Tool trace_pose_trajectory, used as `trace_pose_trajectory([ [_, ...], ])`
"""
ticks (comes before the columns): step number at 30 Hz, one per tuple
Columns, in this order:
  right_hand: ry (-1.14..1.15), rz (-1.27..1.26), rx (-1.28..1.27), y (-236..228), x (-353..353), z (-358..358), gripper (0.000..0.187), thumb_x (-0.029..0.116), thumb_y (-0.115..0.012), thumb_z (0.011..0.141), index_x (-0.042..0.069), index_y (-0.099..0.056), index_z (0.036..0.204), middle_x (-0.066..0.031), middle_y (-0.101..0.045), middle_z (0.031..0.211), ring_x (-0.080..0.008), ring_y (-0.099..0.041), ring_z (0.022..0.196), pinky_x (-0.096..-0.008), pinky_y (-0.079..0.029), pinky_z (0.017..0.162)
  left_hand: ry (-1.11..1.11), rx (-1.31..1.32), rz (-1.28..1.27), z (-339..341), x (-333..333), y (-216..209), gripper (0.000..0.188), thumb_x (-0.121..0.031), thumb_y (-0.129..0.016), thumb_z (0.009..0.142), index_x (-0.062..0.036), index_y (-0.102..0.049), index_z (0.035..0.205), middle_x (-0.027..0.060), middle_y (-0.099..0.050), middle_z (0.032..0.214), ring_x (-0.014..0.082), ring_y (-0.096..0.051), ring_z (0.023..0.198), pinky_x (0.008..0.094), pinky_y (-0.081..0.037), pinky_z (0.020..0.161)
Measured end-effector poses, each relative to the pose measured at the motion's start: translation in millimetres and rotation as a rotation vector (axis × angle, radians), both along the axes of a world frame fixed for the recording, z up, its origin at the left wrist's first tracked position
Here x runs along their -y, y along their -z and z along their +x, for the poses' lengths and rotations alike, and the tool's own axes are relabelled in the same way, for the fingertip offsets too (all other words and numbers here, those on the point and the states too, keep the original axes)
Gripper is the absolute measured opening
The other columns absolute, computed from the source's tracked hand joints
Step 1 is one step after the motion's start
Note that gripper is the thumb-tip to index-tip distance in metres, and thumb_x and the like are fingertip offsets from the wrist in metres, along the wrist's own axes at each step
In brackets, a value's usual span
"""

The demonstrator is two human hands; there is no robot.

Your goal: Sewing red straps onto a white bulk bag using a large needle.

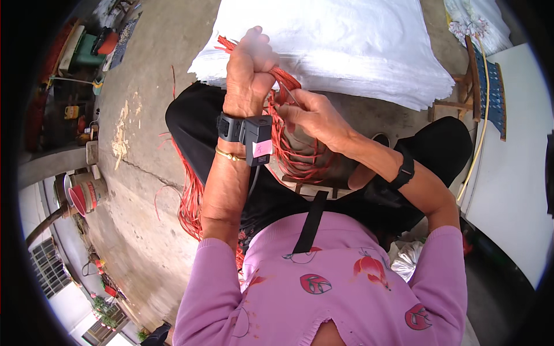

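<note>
A bundle of red strands (285,79) was in the left hand (252,60), above the near edge of a stack of white sheets (329,34), toward its near left corner. The left fingers were curled closed around the bundle, a short tuft sticking out beyond them on the left. The right hand (316,118) was beside the bundle, short of the stack's near edge, its thumb and forefinger almost together at the strands; whether they pinched one could not be told. Below the hands, loose strands hung in loops between the knees, and a second red bunch (192,210) trailed outside the left thigh. A black box (258,130) with a pink patch was strapped at the left wrist, above a gold bracelet (231,154); a black band (405,171) circled the right wrist. Beyond the stack's near right corner stood a wooden frame with blue webbing (491,86). Pale shavings (120,138) lay on the concrete floor (141,202) at left.
</note>
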State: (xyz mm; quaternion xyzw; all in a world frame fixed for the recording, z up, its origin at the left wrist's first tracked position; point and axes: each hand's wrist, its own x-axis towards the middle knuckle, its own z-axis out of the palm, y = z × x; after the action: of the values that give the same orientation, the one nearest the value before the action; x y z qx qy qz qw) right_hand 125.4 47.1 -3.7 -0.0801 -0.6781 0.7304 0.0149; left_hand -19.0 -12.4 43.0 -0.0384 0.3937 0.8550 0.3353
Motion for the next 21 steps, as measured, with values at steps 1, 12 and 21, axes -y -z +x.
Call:
trace_pose_trajectory([
  [1, 0.008, -0.135, 0.04, -4, 0, -1, 0.023, 0.026, -0.058, 0.089, 0.004, -0.058, 0.087, 0.0035, -0.049, 0.066, -0.0034, -0.04, 0.055, -0.0198, -0.029, 0.048, -0.001, 0.003, 0.009, -2, 0, 0, 0.011, -0.013, -0.048, 0.094, -0.0025, -0.052, 0.095, -0.0004, -0.051, 0.068, 0.0049, -0.022, 0.041, 0.0202, -0.023, 0.04],
  [12, 0.391, -0.262, -0.123, -33, -82, 7, 0.028, 0.027, -0.052, 0.092, 0.005, -0.056, 0.076, 0.0056, -0.038, 0.054, -0.0022, -0.028, 0.045, -0.0193, -0.019, 0.04, -0.067, -0.316, -0.089, -51, 46, -19, 0.015, -0.021, -0.049, 0.094, -0.0083, -0.056, 0.089, -0.0066, -0.044, 0.059, 0.0035, -0.023, 0.041, 0.0218, -0.02, 0.037],
  [21, 0.219, 0.016, 0.022, -25, -48, 10, 0.029, 0.023, -0.05, 0.093, 0.002, -0.055, 0.075, 0.0039, -0.04, 0.058, -0.0044, -0.035, 0.054, -0.0224, -0.03, 0.048, 0.381, -0.274, -0.247, 37, -2, 0, 0.026, -0.021, -0.054, 0.092, 0.0009, -0.059, 0.104, 0.0058, -0.067, 0.086, 0.0023, -0.027, 0.041, 0.0188, -0.021, 0.036],
])
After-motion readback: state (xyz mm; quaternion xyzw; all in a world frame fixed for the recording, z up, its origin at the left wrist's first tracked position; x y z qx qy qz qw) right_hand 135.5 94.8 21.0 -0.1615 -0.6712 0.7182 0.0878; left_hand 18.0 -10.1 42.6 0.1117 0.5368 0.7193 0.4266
